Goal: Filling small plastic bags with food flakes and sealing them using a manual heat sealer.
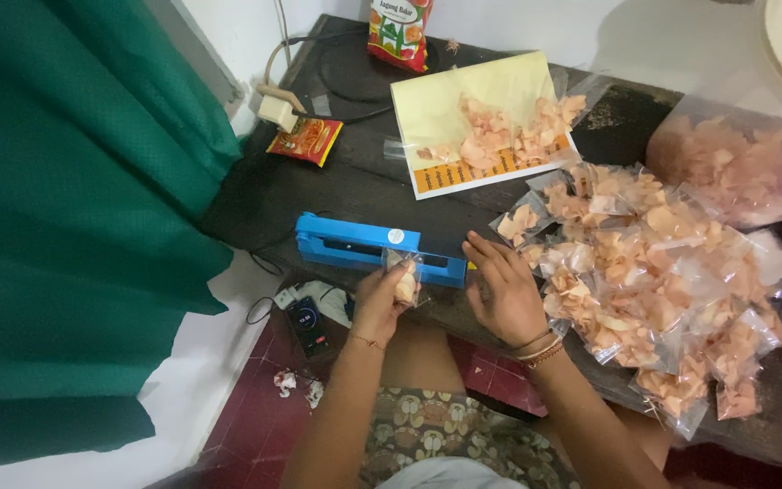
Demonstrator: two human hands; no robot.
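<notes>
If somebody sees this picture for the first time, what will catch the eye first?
Probably the heap of small clear bags of pink crackers covering the right side of the dark table. At its front edge, a blue heat sealer, where the left hand holds one small bag; the right hand rests alongside.

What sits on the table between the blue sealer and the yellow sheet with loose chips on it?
In the head view, only bare dark tabletop lies between the blue sealer and the yellow sheet; a black cable runs along its left side.

Small clear chip-filled packet point(405, 279) stands upright against blue sealer point(355, 244).
</notes>
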